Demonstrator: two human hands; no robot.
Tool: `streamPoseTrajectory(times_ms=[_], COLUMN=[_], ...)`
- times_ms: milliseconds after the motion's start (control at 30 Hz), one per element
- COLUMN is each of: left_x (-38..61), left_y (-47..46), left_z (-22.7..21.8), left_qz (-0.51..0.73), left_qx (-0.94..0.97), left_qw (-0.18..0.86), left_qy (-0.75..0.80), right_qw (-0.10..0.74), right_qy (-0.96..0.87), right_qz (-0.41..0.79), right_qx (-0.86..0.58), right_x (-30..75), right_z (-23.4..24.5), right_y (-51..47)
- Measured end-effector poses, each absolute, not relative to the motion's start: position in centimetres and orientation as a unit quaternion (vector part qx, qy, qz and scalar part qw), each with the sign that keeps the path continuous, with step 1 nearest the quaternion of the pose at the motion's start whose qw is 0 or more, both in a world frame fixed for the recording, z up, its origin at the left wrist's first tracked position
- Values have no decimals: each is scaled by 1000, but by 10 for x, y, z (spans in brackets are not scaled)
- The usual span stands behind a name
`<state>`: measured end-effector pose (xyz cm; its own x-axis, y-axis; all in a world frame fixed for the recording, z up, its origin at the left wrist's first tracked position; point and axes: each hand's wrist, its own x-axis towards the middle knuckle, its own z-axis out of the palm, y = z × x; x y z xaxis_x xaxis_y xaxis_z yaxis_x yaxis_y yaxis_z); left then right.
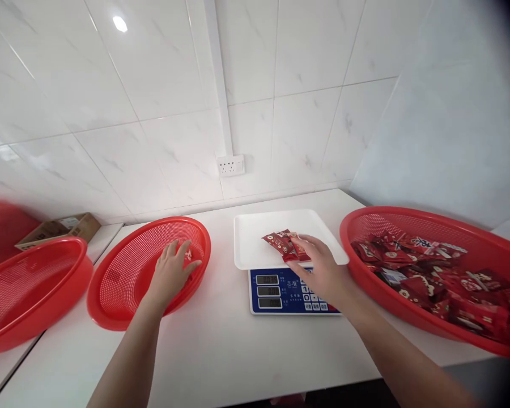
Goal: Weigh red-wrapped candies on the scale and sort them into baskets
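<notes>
My left hand (170, 272) reaches over the middle red plastic basket (110, 283), its fingers spread and thumb apart. A small red-and-white piece (188, 255) shows between thumb and fingers, lower in the basket; I see no grip on it. At the scale's white pan (255, 243), my right hand (318, 269) has thumb and fingers around a few small red printed packets (280, 243). Whether the packets rest on the pan is hard to tell. Below the pan, the blue scale panel (280, 306) has three displays and a keypad, partly hidden by my right hand.
On the right, a large red basket (352, 226) holds many red packets (442, 277). Another red basket (68, 294) stands at far left, before a cardboard box (85, 225) and a red bag (4, 232). A wall socket (230, 165) is behind the white table (221, 351).
</notes>
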<state>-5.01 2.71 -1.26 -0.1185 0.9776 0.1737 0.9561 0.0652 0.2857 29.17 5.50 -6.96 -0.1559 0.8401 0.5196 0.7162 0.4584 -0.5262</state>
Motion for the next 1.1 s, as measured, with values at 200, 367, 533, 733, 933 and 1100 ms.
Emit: streamPoseTrajectory(times_ms=[200, 367, 533, 733, 933, 1100], left_x=[-28, 3, 50, 62, -1, -23], left_y=[-5, -18, -6, 9, 4, -12], left_z=[-30, -36, -45, -44, -18, -35], left_qz=[210, 325, 405, 460, 297, 218], left_qx=[699, 729, 656, 662, 647, 643], left_qw=[56, 132, 412, 319, 32, -26], left_qy=[682, 587, 486, 499, 701, 733], right_qw=[197, 293, 383, 349, 222, 114], right_qy=[-811, -777, -810, -872, -803, -804], right_qz=[84, 95, 116, 97, 69, 42], right_qx=[-544, -550, -428, -328, -548, -582], right_x=[266, 265, 248, 244, 274, 265], right_z=[-53, -46, -38, -50, -57, -59], right_y=[102, 105, 65, 44, 95, 112])
